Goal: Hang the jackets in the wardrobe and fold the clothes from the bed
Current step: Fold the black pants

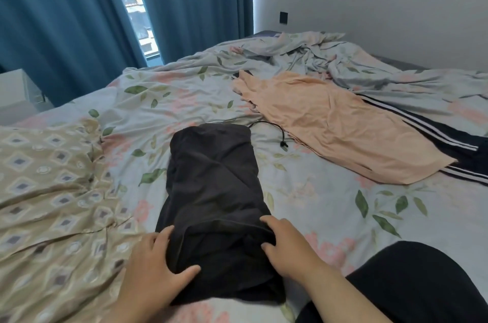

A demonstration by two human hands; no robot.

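A black garment [214,183], folded into a long narrow strip with a drawstring cord trailing at its far right corner, lies in the middle of the floral bed [330,204]. My left hand [155,270] grips its near left edge, thumb on top of the cloth. My right hand [287,246] grips the near right edge, fingers curled into the fabric. A peach garment [335,122] lies spread flat to the right, partly over dark trousers with white stripes [459,143]. A beige patterned garment [52,190] lies to the left.
A rumpled floral quilt [317,53] is bunched at the far side of the bed. Blue curtains [52,19] hang behind, with a white cabinet [18,93] at the left. My dark-clad knee [412,283] rests on the bed at lower right.
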